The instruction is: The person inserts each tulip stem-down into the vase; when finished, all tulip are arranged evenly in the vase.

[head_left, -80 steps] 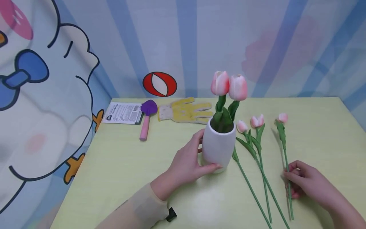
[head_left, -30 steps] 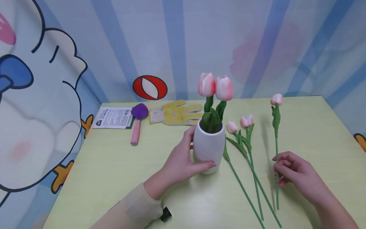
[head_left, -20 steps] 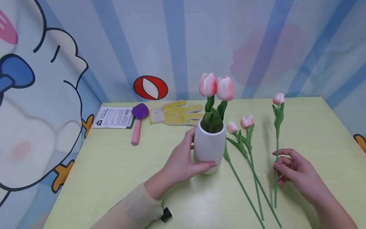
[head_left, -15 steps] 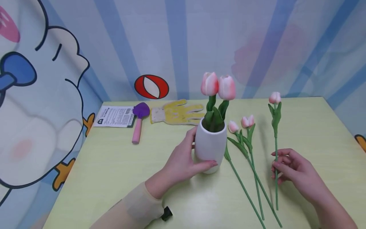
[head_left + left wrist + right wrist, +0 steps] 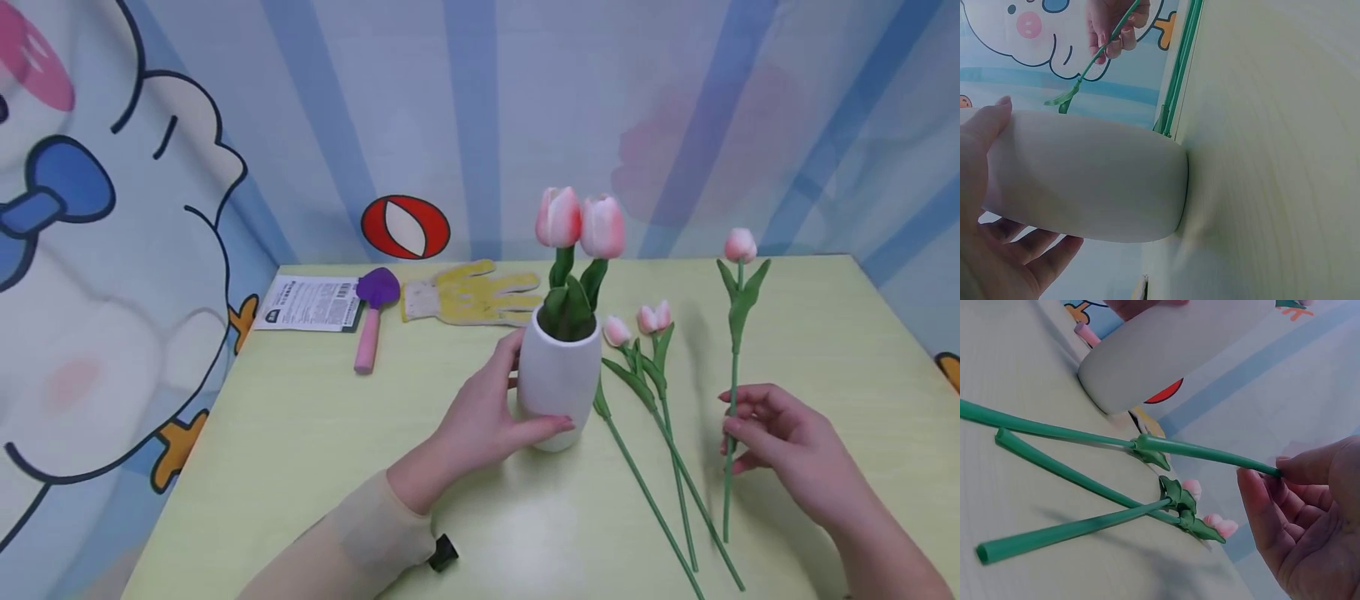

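A white vase stands on the table with two pink-and-white tulips in it. My left hand grips the vase from its left side, thumb across the front; the left wrist view shows the fingers round its far side. My right hand pinches the green stem of a single tulip, held upright above the table at the right. Between vase and right hand lie several loose tulips, their stems crossing. In the right wrist view the held stem's cut end points toward the vase.
At the back left lie a printed packet, a small trowel with purple blade and pink handle, and a yellow-and-white work glove. A patterned wall stands behind the pale table.
My right hand has lifted the single tulip off the table and stood it upright, its leaves turning to spread both ways. The left hand keeps its grip on the vase; the head view shifted slightly.
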Demonstrator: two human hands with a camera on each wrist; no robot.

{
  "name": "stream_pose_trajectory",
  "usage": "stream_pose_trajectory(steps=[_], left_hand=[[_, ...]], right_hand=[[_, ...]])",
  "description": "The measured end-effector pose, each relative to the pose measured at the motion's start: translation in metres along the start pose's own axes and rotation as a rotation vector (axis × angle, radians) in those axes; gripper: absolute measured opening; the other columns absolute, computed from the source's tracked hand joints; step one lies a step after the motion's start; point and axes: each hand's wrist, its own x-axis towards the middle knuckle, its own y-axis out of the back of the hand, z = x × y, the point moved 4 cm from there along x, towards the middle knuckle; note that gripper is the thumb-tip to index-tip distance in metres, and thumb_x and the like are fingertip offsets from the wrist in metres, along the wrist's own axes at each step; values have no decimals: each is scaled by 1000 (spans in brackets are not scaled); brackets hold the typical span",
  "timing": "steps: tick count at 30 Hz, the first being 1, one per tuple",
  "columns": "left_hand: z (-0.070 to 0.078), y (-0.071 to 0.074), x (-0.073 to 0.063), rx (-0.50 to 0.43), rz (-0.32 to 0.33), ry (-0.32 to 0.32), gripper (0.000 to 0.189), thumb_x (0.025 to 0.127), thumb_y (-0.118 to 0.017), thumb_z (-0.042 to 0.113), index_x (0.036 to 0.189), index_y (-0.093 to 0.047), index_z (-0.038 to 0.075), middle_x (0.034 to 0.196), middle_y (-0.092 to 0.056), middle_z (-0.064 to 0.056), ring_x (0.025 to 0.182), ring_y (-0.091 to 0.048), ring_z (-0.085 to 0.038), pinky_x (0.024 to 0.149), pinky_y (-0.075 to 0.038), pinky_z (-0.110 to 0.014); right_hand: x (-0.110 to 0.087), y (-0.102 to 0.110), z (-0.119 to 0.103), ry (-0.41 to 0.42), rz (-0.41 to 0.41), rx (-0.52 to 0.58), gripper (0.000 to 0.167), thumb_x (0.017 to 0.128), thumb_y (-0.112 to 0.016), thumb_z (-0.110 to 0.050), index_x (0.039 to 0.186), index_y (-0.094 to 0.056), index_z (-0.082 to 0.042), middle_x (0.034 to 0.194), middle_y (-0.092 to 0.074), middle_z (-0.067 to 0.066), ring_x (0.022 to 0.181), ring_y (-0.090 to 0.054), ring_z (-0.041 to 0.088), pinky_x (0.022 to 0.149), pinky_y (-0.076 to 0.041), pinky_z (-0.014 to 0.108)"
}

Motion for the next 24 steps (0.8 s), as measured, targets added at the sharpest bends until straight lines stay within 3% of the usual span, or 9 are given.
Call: stream_pose_trajectory(steps=[4, 11, 17, 24], left_hand=[[0, -4, 3, -5, -14, -8, 100, 79, -91, 41, 157, -28, 33, 145, -53, 12, 129, -56, -11, 104, -55, -37], [-4, -1, 1, 10, -9, 45, 101, 77, -91, 45, 156, -29, 36, 146, -51, 16, 129, -57, -10, 105, -54, -36], [-6, 4, -2, 21, 3, 30, 101, 78, -91, 43, 157, -29, 33, 146, -52, 12, 129, -57, -12, 105, -54, -38], [-3, 1, 1, 8, -20, 20, 101, 78, -91, 41, 157, -28, 34, 147, -51, 14, 129, -57, -11, 106, -54, -37]], right_hand=[[-1, 4, -10, 4, 15, 3, 23, 103, -59, -2, 126, -59, -7, 98, -65, 4, 76, -70, 21, 62, -63, 38], [9, -8, -26, 13, 4, -21, 23, 103, -61, -6, 126, -58, -7, 97, -65, 4, 75, -70, 19, 63, -64, 39], [16, -19, -38, 31, -9, -99, 23, 104, -61, -9, 126, -57, -5, 94, -65, 6, 73, -71, 22, 65, -64, 39], [19, -14, -53, 89, 39, -100, 24, 101, -64, -3, 124, -60, -4, 95, -67, 4, 75, -71, 19, 68, -63, 32]])
